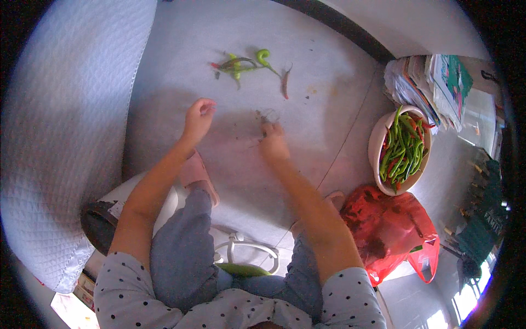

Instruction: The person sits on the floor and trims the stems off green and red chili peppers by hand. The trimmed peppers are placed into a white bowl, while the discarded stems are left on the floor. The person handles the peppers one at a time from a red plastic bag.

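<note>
My right hand [275, 143] reaches down to the grey floor, its fingers bunched together on a small heap of dark, thin plant scraps [267, 117]. The fingertips partly cover the heap. My left hand [199, 119] hovers to the left of it with fingers curled in, and no object shows in them. Beyond both hands lie several loose chili peppers: a curled green chili [263, 56], a dark chili [234, 64] crossing green ones, and a thin, shrivelled reddish chili [285, 82] lying apart to the right.
To the right stands a pale oval basin [375, 148] heaped with green and red chilies, with a red plastic bag [392, 233] nearer me. Behind the basin leans a stack of papers [424, 82]. A quilted white cover [71, 120] hangs along the left, beside a white bin [159, 205].
</note>
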Tool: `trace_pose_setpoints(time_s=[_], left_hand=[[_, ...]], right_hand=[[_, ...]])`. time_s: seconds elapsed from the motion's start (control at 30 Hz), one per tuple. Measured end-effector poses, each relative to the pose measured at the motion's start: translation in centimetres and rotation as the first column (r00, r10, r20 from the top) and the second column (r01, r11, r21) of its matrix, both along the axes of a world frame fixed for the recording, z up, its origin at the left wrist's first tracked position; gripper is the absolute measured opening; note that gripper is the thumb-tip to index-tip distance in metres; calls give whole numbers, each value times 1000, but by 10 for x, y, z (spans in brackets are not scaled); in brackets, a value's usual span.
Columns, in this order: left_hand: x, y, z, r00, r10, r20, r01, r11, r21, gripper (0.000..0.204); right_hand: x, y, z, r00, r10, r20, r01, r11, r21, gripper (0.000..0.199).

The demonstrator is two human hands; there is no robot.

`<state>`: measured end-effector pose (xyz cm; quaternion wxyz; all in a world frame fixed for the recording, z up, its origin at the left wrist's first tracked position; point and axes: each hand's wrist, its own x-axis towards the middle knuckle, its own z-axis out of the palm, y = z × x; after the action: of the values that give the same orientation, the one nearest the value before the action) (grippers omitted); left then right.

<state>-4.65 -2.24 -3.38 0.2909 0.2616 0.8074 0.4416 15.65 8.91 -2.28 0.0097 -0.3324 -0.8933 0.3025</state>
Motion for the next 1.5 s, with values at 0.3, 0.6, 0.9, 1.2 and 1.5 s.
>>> trace_pose_setpoints(time_s=[0.3,0.6,0.9,1.2,1.5], left_hand=[[-14,-15,-55,997,64,34,-65,997,43,16],[-5,3,-32,971,-12,237,14,1000,-7,19],[-16,-2,-66,987,-130,97,129,992,9,11],[-16,82,14,823,-218,-524,228,973,-46,32],[-32,112,14,735,-488,-470,350,867,-354,19]], right_hand=[[62,64,138,887,-454,87,308,439,-844,26],[245,62,395,500,-859,-109,686,469,-556,27],[418,63,325,437,-900,3,884,429,-186,53],[288,68,344,757,-647,86,560,712,424,21],[208,44,336,858,-502,110,490,863,120,13]])
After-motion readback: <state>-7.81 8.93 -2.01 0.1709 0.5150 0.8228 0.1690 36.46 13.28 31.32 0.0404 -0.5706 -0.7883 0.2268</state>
